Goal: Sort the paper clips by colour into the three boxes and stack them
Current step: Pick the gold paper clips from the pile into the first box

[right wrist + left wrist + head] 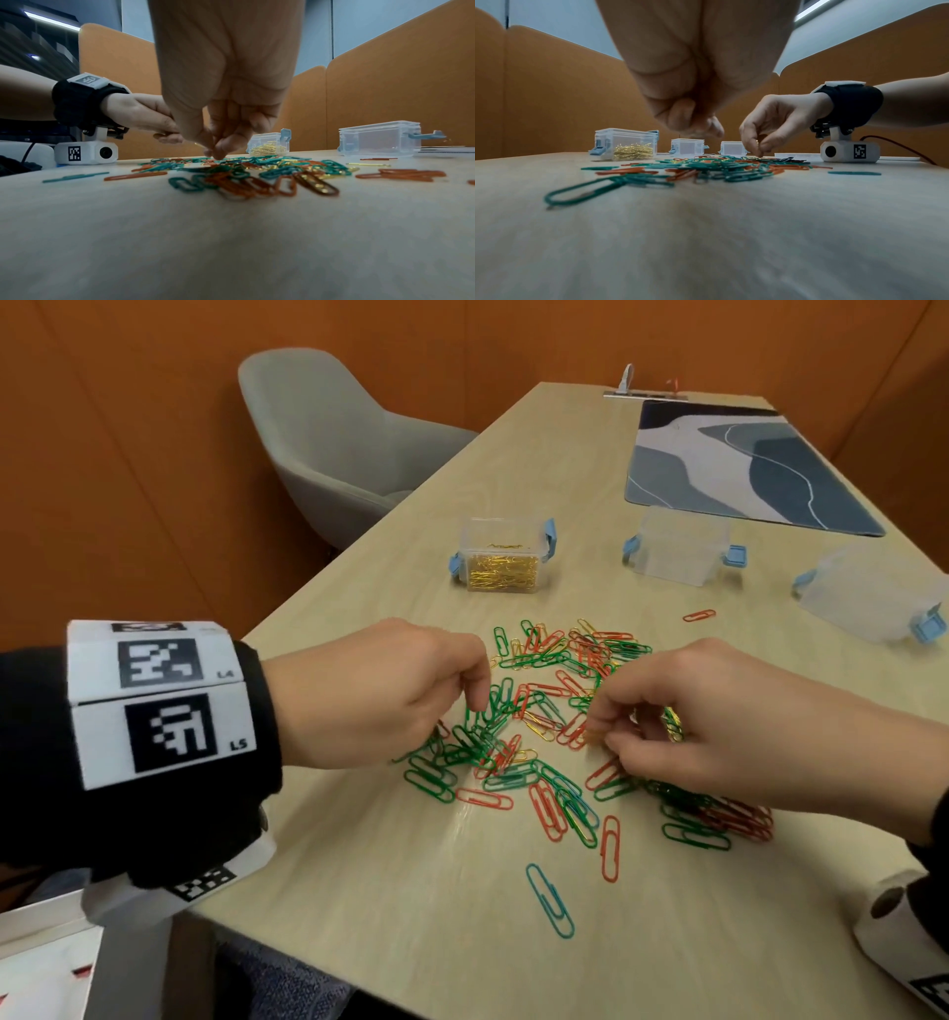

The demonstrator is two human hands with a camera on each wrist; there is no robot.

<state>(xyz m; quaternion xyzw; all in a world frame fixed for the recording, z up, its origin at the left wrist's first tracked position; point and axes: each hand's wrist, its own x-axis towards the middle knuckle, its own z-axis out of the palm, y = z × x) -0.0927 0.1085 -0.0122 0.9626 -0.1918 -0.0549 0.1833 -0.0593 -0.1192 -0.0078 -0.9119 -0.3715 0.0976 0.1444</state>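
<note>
A loose pile of green, red and gold paper clips (554, 742) lies in the middle of the table (411, 942). My left hand (475, 706) hovers over the pile's green left side with its fingers curled together; no clip shows between them in the left wrist view (700, 127). My right hand (606, 734) pinches gold paper clips (672, 729) over the pile's right side, and a gold tip (197, 144) sticks out of its fingers. Behind the pile stands a clear box (500, 562) with gold clips inside. Two clear boxes (678, 546) (873, 593) to its right look empty.
A blue patterned mat (744, 464) lies at the back right and a grey chair (328, 439) stands beyond the table's left edge. Single clips lie apart: a teal one (549, 898) near the front, a red one (698, 615) behind the pile. A paper roll (888, 911) sits at the front right.
</note>
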